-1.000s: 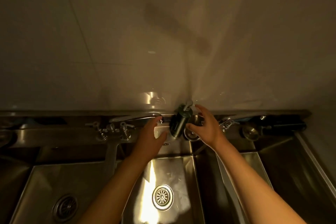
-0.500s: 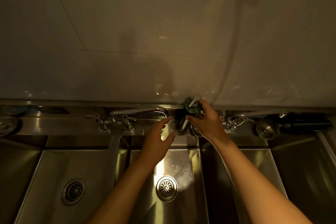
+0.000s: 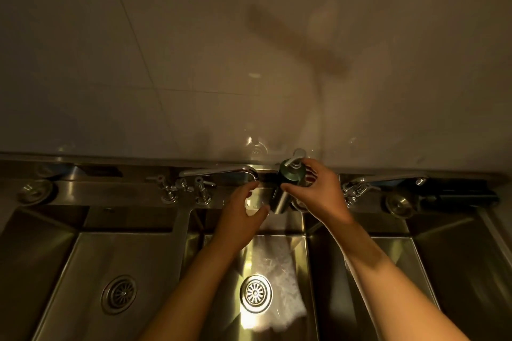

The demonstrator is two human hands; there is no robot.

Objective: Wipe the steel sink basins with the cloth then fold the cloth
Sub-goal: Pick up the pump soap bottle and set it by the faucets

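since the earlier frames the right hand (image 3: 318, 192) has kept its fingers curled round the dark soap pump bottle (image 3: 286, 183) on the back ledge, and the bottle now looks tilted toward the basins, held rather than standing. left hand (image 3: 243, 212) sits just left of the bottle, fingers loosely spread and cupped, gripping nothing, roughly where it was. cloth (image 3: 279, 282) is a pale crumpled patch on the floor of the middle basin (image 3: 221, 271), in front of the bottle and just right of the drain (image 3: 256, 294); neither hand touches it. left basin (image 3: 83, 271) and right basin (image 3: 457, 257) flank it. my read: soap step, wiping not started. risks: wet steel and a one-hand grip could let the bottle slip into the basin; left palm is off to the side of the nozzle, so soap may miss it; faucet (image 3: 219, 173) close by could get knocked.
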